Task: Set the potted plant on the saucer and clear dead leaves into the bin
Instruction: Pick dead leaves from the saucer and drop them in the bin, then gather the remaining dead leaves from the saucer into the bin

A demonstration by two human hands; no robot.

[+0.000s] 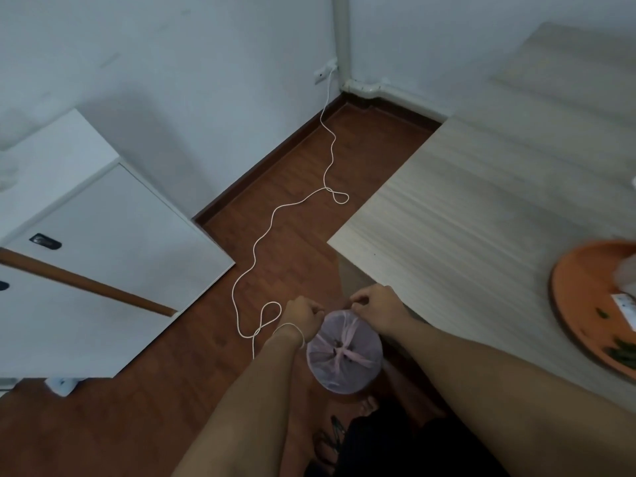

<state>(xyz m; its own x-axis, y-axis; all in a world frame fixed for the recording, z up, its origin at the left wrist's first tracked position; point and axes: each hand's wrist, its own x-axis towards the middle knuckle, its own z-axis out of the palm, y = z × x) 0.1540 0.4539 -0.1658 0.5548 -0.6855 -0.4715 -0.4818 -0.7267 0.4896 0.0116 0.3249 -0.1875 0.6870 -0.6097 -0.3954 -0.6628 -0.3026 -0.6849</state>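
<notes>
A small round bin (344,352) lined with a pale pink bag stands on the floor beside the table. My left hand (303,315) pinches the bag's rim on the left side. My right hand (375,304) pinches the rim at the far right. On the table at the right edge lies an orange saucer (578,290) with a few green leaf bits (623,349) and a white tag on it. No potted plant shows in this view.
The pale wooden table (481,201) fills the right. A white cabinet (103,253) stands at the left. A white cable (275,215) snakes across the red-brown floor from a wall socket. My feet are below the bin.
</notes>
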